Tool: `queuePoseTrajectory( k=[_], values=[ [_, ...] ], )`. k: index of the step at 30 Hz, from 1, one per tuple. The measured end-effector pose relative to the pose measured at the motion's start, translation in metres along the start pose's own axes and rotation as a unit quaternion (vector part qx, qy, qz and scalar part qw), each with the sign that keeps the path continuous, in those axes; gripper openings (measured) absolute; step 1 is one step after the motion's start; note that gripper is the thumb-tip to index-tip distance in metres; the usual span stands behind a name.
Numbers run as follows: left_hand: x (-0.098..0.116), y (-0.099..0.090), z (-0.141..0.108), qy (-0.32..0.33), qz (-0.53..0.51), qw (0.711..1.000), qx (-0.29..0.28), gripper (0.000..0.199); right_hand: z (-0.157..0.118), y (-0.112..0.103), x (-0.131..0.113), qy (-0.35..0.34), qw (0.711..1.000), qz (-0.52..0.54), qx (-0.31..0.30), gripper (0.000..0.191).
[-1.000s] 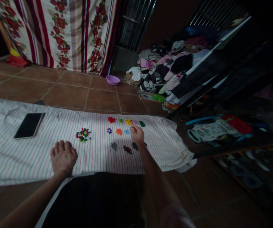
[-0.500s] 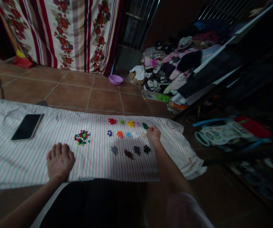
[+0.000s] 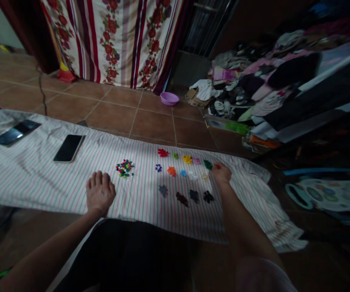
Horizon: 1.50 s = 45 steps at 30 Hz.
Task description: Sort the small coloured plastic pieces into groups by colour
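Observation:
My left hand (image 3: pixel 100 191) lies flat on the striped cloth (image 3: pixel 144 202), fingers slightly spread, just below a mixed pile of small coloured pieces (image 3: pixel 125 168). At the right, my right hand (image 3: pixel 222 172) rests with its fingers drawn together beside the dark green pile (image 3: pixel 208 164); whether a piece is between the fingertips is too small to tell. Left of it are sorted piles, among them red (image 3: pixel 162 153), yellow (image 3: pixel 187 159), orange (image 3: pixel 171 171), blue (image 3: pixel 183 173), grey (image 3: pixel 163 190), brown (image 3: pixel 181 198) and black (image 3: pixel 208 196).
A phone (image 3: pixel 68 148) and another dark-screened device (image 3: pixel 17 132) lie on the cloth at the left. Beyond it, a purple basin (image 3: pixel 169 98) stands on the tiled floor near a curtain (image 3: pixel 126 40). Clothes (image 3: pixel 254 81) are heaped at the back right.
The view has swung left, so everything appears farther right and more of the left device shows. My right hand stays beside the dark green pile; my left hand remains flat.

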<state>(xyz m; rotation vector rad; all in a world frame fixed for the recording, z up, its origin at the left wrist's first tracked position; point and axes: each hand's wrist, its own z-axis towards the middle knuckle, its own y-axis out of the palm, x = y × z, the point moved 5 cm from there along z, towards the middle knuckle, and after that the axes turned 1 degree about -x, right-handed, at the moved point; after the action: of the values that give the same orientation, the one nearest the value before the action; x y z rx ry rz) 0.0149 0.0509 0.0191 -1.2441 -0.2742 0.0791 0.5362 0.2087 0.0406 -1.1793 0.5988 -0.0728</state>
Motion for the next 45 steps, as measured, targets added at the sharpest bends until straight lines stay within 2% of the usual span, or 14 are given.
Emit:
queuePoseTrajectory(
  k=[3, 5, 13, 17, 22, 27, 33, 45],
  values=[
    [0.000, 0.000, 0.000, -0.006, -0.013, 1.000, -0.004, 0.044, -0.005, -0.004, -0.004, 0.033, 0.999, 0.007, -0.009, 0.031],
    [0.000, 0.000, 0.000, -0.006, -0.010, 1.000, -0.006, 0.044, -0.011, -0.004, -0.016, 0.019, 0.999, 0.024, -0.017, 0.032],
    [0.000, -0.001, 0.000, -0.013, -0.006, 1.000, -0.014, 0.045, -0.056, 0.013, -0.099, -0.095, 0.987, 0.117, -0.057, 0.030],
    [0.000, -0.003, 0.001, -0.009, -0.007, 1.000, -0.013, 0.045, -0.093, 0.030, -0.148, -0.170, 0.964, 0.184, -0.088, 0.027],
    [0.001, -0.005, 0.001, -0.002, 0.001, 1.000, -0.001, 0.043, -0.154, 0.060, -0.207, -0.244, 0.926, 0.253, -0.140, 0.026],
    [0.001, -0.004, 0.001, -0.005, -0.004, 1.000, -0.003, 0.043, -0.203, 0.091, -0.253, -0.296, 0.895, 0.261, -0.206, 0.026],
    [0.001, -0.005, 0.001, -0.009, 0.003, 1.000, -0.003, 0.044, -0.218, 0.102, -0.274, -0.288, 0.909, 0.205, -0.221, 0.028],
    [0.000, -0.002, 0.000, -0.011, -0.018, 1.000, -0.007, 0.046, -0.222, 0.102, -0.279, -0.259, 0.931, 0.142, -0.214, 0.015]
  ],
)
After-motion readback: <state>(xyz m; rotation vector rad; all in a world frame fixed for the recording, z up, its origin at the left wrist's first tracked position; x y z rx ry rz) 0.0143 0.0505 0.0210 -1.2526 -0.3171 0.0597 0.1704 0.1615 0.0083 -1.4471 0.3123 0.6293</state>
